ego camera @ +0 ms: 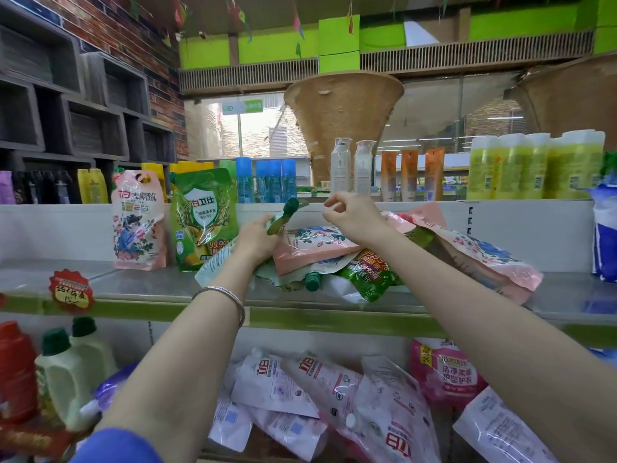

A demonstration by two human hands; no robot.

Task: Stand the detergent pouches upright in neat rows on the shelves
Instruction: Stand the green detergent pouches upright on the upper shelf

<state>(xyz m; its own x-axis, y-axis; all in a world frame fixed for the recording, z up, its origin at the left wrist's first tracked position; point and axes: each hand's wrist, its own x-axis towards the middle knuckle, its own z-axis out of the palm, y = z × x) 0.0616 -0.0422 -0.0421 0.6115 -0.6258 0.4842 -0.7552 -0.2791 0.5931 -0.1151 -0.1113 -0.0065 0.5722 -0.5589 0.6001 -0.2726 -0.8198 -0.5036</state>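
On the upper shelf [160, 289] a pink pouch [138, 222] and a green pouch [203, 218] stand upright side by side at the left. To their right lies a jumbled heap of pouches [367, 262], pink and green ones lying flat. My left hand [257, 242] grips a green-capped pouch [287, 215] at the heap's left end, its spout pointing up. My right hand [350, 217] hovers above the heap with fingers loosely curled, holding nothing. On the lower shelf several white and pink pouches [334, 396] lie flat and overlapping.
Green and red detergent bottles [63, 379] stand at the lower left. A red price tag [70, 291] hangs on the upper shelf's green edge. Beyond the white back panel stand yellow, blue, white and orange bottles [534, 168]. A blue-white bag [606, 235] stands at the far right.
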